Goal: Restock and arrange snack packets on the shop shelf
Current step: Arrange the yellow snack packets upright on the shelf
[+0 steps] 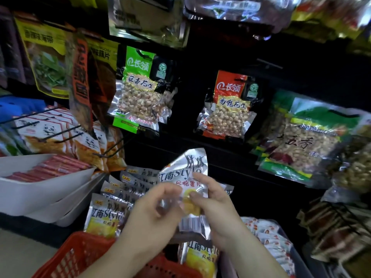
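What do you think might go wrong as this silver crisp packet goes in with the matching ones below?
1. The silver packet is pinched by the right hand; the left hand is blurred, so the grip may be loose and it may drop into the red basket.
2. The matching packets lean overlapped; pushing in another may topple them.
3. A bare wire hook juts out nearby and might snag foil.

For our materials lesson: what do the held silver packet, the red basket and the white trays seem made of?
Silver packet: likely metallised plastic film, glossy, creased, glaring. Red basket: apparently moulded plastic, open lattice wall. White trays: probably plastic, smooth, matte, thin-walled.
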{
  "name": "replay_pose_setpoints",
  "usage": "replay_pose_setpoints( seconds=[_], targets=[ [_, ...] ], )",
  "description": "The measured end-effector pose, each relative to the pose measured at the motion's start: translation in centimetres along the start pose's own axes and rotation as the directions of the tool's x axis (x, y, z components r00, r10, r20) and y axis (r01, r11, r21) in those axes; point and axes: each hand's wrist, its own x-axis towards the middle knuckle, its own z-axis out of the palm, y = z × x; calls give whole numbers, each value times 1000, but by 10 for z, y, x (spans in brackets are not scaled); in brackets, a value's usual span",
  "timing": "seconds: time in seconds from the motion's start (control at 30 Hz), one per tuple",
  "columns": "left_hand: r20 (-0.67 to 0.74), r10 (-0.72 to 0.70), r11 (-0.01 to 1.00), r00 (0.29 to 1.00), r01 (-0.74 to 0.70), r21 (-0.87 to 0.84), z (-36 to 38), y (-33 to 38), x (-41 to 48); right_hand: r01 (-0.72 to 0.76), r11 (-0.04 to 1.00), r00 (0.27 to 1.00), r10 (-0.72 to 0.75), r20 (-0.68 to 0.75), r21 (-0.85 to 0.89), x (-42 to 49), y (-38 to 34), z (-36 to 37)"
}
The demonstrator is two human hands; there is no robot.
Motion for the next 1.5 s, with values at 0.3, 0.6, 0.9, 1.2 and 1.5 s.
replay_pose_setpoints(
  seconds=[0.3,0.6,0.9,1.2,1.5],
  targets=[
    [-58,-134,965,989,117,-233,-11,-8,24,-79,989,987,96,132,-126,0,-10,-13],
    [-117,-137,967,984,107,-232,-13,-8,27,-27,999,992,32,121,-47,3,-1,-18],
    [75,-114,992,991,117,-38,-23,-18,17,-31,997,995,37,89,-68,7,-1,-37],
    [-62,114,903,992,-77,423,-20,-33,16,56,919,974,35,222,-389,-10,2,-28],
    [-19,-56,996,998,58,72,-17,-33,21,157,917,950,-38,310,-367,-20,3,-7]
  ],
)
